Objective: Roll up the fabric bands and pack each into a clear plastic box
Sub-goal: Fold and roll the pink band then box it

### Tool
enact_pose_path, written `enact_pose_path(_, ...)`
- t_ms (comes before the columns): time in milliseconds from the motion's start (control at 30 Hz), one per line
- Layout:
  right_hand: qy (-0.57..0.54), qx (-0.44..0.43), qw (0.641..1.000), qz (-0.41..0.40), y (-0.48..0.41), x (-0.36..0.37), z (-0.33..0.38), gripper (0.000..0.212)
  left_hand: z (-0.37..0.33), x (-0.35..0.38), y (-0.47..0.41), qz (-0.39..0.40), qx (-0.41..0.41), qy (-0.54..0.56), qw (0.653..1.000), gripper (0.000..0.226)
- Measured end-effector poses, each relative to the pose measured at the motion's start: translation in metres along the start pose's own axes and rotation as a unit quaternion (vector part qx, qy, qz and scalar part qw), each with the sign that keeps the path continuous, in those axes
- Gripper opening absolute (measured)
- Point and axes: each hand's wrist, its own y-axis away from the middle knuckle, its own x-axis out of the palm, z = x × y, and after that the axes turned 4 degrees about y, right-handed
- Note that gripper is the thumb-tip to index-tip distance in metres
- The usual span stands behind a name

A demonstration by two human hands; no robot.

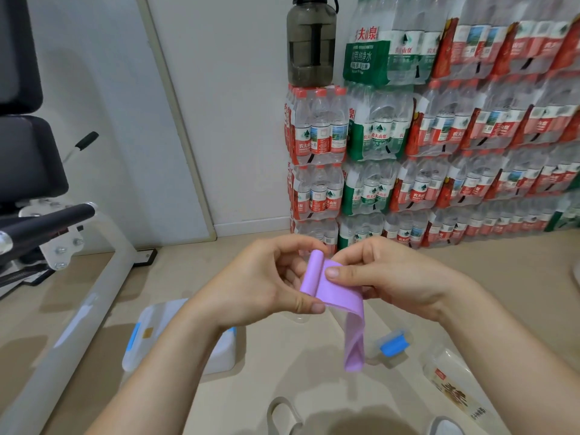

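Grey band loops at btm edge, straight below the purple band, w/ bare floor between them. L hand pinches the purple band's rolled end, thumb under, fingers curled over the top. The roll sits tilted, only a few turns thick. R hand pinches the flat part right beside the roll, thumb pressed on top, fingers behind. The loose tail drops off on the R hand's side and hangs free; can't tell if it clears the floor. Box w/ blue latches lies below-left of the purple band, partly under the L forearm. Small box w/ blue clip sits just right of the tail. Labelled packet lies further below-right, print too blurred to read. Behind the purple band are stacked water packs, labels reading 农夫山泉, w/ a dark jug on top.
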Motion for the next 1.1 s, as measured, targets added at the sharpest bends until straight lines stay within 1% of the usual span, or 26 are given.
enact_pose_path(33,0.022,0.006,1.0,-0.008,0.001,-0.001,0.0,0.024,0.001,-0.003,0.001,-0.009,0.0,-0.009,1.0,0.057)
enact_pose_path(100,0.05,0.02,0.998,-0.021,0.002,-0.005,-0.001,0.022,0.001,-0.006,0.002,-0.015,0.0,-0.018,1.0,0.058)
enact_pose_path(200,0.036,0.04,0.998,-0.021,0.001,-0.002,0.001,0.014,0.001,-0.004,0.002,-0.016,-0.002,-0.028,0.999,0.058)
enact_pose_path(300,-0.009,0.042,0.998,-0.036,-0.003,0.001,-0.001,0.007,0.005,-0.004,-0.001,-0.037,0.003,-0.072,0.997,0.059)
enact_pose_path(433,0.019,0.04,0.997,-0.059,-0.004,0.0,0.0,0.01,0.009,-0.002,-0.003,-0.071,0.021,-0.143,0.987,0.059)
enact_pose_path(533,0.032,0.032,0.996,-0.08,-0.004,0.005,0.004,0.008,0.008,0.003,-0.003,-0.091,0.051,-0.224,0.969,0.057)
enact_pose_path(633,0.062,0.016,0.993,-0.101,-0.007,0.012,0.003,0.021,0.009,0.01,-0.004,-0.084,0.08,-0.303,0.946,0.056)
enact_pose_path(733,0.066,0.012,0.99,-0.123,-0.01,0.017,0.0,0.022,0.009,0.016,-0.006,-0.077,0.085,-0.386,0.916,0.053)
enact_pose_path(800,0.058,0.013,0.99,-0.129,-0.01,0.018,0.0,0.021,0.009,0.019,-0.006,-0.079,0.077,-0.406,0.907,0.054)
enact_pose_path(833,0.049,0.011,0.99,-0.13,-0.009,0.017,0.001,0.02,0.01,0.019,-0.007,-0.077,0.067,-0.38,0.919,0.056)
enact_pose_path(867,0.037,0.006,0.991,-0.128,-0.007,0.016,0.002,0.019,0.009,0.018,-0.006,-0.072,0.049,-0.318,0.944,0.059)
enact_pose_path(900,0.025,-0.001,0.992,-0.124,-0.006,0.015,0.002,0.02,0.008,0.016,-0.005,-0.064,0.025,-0.228,0.971,0.061)
enact_pose_path(933,0.015,-0.009,0.993,-0.118,-0.004,0.014,0.003,0.021,0.007,0.013,-0.004,-0.052,0.0,-0.129,0.99,0.061)
enact_pose_path(967,0.01,-0.018,0.993,-0.112,-0.003,0.013,0.004,0.022,0.005,0.011,-0.003,-0.039,-0.016,-0.041,0.998,0.059)
enact_pose_path(1000,0.007,-0.024,0.994,-0.107,-0.002,0.012,0.005,0.023,0.003,0.009,-0.002,-0.031,-0.022,0.018,0.999,0.055)
enact_pose_path(1033,0.005,-0.026,0.994,-0.102,-0.001,0.011,0.005,0.024,0.002,0.008,-0.002,-0.028,-0.021,0.054,0.998,0.052)
enact_pose_path(1100,0.008,-0.023,0.996,-0.089,-0.001,0.01,0.006,0.028,0.0,0.008,-0.002,-0.03,-0.017,0.076,0.996,0.05)
